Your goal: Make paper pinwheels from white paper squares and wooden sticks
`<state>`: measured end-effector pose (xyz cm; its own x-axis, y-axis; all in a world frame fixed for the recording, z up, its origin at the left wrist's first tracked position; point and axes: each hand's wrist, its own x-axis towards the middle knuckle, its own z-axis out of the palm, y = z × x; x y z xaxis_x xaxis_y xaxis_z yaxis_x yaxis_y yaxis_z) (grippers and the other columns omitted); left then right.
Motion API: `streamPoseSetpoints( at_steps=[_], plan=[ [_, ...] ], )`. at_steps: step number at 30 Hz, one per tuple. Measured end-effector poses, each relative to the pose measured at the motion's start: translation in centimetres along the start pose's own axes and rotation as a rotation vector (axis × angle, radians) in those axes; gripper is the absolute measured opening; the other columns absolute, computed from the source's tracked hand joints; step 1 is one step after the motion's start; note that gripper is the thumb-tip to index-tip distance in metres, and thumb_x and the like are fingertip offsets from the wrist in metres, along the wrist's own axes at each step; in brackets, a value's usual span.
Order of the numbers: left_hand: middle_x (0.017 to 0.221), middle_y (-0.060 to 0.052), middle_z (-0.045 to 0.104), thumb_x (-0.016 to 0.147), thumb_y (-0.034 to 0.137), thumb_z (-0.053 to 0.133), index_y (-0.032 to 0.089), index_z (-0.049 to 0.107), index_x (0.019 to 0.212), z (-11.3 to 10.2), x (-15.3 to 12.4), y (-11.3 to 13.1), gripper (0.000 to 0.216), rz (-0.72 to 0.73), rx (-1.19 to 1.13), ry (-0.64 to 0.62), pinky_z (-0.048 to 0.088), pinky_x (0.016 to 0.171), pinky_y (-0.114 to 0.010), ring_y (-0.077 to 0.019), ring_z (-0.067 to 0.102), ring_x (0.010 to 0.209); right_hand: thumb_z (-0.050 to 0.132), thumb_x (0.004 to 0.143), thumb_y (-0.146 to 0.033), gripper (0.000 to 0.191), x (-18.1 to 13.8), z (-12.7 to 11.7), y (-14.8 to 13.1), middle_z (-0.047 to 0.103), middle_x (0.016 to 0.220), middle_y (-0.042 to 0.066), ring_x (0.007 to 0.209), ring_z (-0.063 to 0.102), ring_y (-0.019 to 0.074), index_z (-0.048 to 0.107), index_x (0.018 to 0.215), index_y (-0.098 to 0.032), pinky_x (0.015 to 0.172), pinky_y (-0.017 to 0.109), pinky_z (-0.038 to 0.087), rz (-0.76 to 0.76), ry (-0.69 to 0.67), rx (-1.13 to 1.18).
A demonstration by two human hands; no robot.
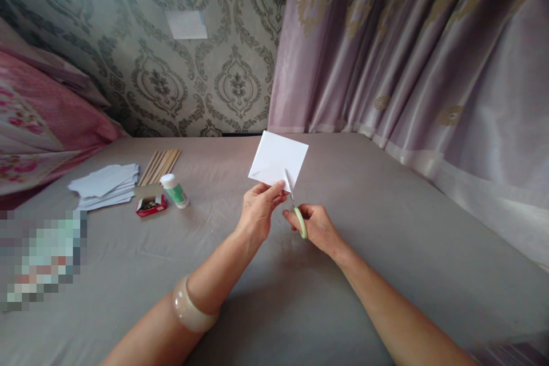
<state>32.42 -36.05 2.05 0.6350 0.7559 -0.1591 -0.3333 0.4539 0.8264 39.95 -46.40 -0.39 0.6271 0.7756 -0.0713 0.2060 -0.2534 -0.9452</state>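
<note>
A white sheet of paper [278,154], roughly square, is held up over the grey-covered surface. My left hand [259,206] pinches its lower edge between thumb and fingers. In my right hand [317,227] is a pair of scissors [302,224] with pale green handles, my fingers closed about the grips. The scissor blades point up and meet the paper's lower edge just right of my left thumb. One blade shows over the face of the sheet. How far the paper is cut I cannot tell.
At the left lie a stack of white paper [105,186], several wooden sticks [159,167], a small red box [151,206] with dark bits inside, and an upright white-and-green bottle [175,191]. A blurred-out item [47,257] lies nearer. Curtains [386,57] hang along the right.
</note>
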Motion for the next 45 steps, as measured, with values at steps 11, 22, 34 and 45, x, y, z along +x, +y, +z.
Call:
streamPoseSetpoints(
  at_steps=[11, 22, 34, 45],
  plan=[
    [0.062, -0.003, 0.064, 0.056, 0.020, 0.080, 0.010, 0.063, 0.063, -0.13, 0.07, -0.19, 0.021, 0.004, -0.011, -0.025, 0.048, 0.065, -0.024, -0.0096, 0.059, 0.058, 0.065, 0.067, -0.045, 0.034, -0.04, -0.01, 0.00, 0.047, 0.048, -0.003, 0.047, 0.038, 0.0086, 0.051, 0.053, -0.017, 0.046, 0.023, 0.029, 0.006, 0.012, 0.000],
    [0.061, -0.003, 0.063, 0.056, 0.019, 0.080, 0.010, 0.061, 0.061, -0.11, 0.14, -0.16, 0.022, -0.003, -0.012, -0.020, 0.048, 0.064, -0.025, -0.0101, 0.059, 0.058, 0.065, 0.067, -0.046, 0.035, 0.16, -0.03, 0.47, 0.048, 0.048, -0.003, 0.046, 0.038, 0.0083, 0.053, 0.053, -0.016, 0.045, 0.023, 0.028, 0.001, 0.022, -0.017],
    [0.060, -0.003, 0.063, 0.056, 0.018, 0.080, 0.010, 0.060, 0.059, -0.08, 0.11, -0.22, 0.022, -0.006, -0.022, -0.017, 0.048, 0.065, -0.025, -0.0098, 0.059, 0.057, 0.064, 0.067, -0.045, 0.034, 0.05, -0.06, 0.29, 0.048, 0.048, -0.003, 0.045, 0.038, 0.0084, 0.052, 0.052, -0.017, 0.045, 0.023, 0.029, -0.001, 0.019, -0.022],
    [0.060, -0.003, 0.062, 0.055, 0.019, 0.081, 0.011, 0.060, 0.059, 0.08, 0.08, -0.12, 0.023, -0.007, -0.016, -0.004, 0.049, 0.065, -0.027, -0.0102, 0.059, 0.057, 0.064, 0.066, -0.046, 0.036, 0.03, -0.03, 0.34, 0.048, 0.047, -0.003, 0.045, 0.037, 0.0080, 0.051, 0.051, -0.017, 0.044, 0.023, 0.028, -0.012, 0.028, -0.020]
  ],
)
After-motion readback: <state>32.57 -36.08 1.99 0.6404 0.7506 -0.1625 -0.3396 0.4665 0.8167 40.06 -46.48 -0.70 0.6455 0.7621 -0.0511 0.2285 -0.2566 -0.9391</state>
